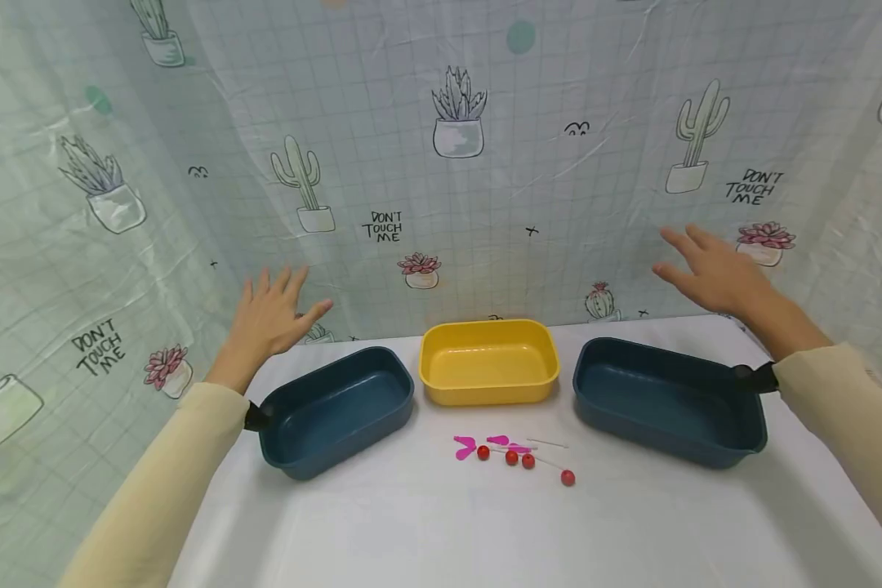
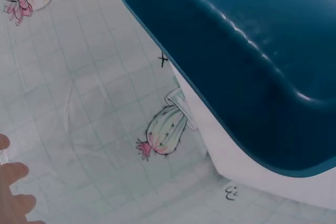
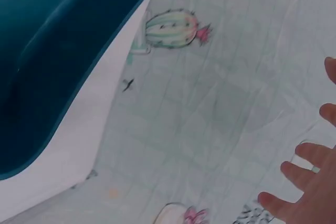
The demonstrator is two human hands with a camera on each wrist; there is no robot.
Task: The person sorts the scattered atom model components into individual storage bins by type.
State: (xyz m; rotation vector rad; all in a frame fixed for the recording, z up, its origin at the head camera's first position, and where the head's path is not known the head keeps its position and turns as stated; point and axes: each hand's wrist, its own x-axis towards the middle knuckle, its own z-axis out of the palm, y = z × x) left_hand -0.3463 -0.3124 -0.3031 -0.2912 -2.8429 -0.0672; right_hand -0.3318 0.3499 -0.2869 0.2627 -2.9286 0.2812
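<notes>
My left hand (image 1: pixel 270 317) is raised with its fingers spread, above the far side of the left dark blue bin (image 1: pixel 338 412). On the other side, my right hand (image 1: pixel 723 273) hovers with fingers extended over the back of the right dark blue bin (image 1: pixel 669 400). Neither holds anything. Between the bins stands a yellow bin (image 1: pixel 488 394). In front of it lie several small red balls, one a red ball (image 1: pixel 568 478) at the end of a thin white stick (image 1: pixel 549 462), and several bright pink pieces (image 1: pixel 465 447). Only fingertips of each hand show in the wrist views.
The white table (image 1: pixel 412 523) ends at a hanging curtain (image 1: pixel 485 204) printed with potted cacti, which wraps round the back and left side. A second white stick (image 1: pixel 547 443) lies behind the balls. Each wrist wears a black strap.
</notes>
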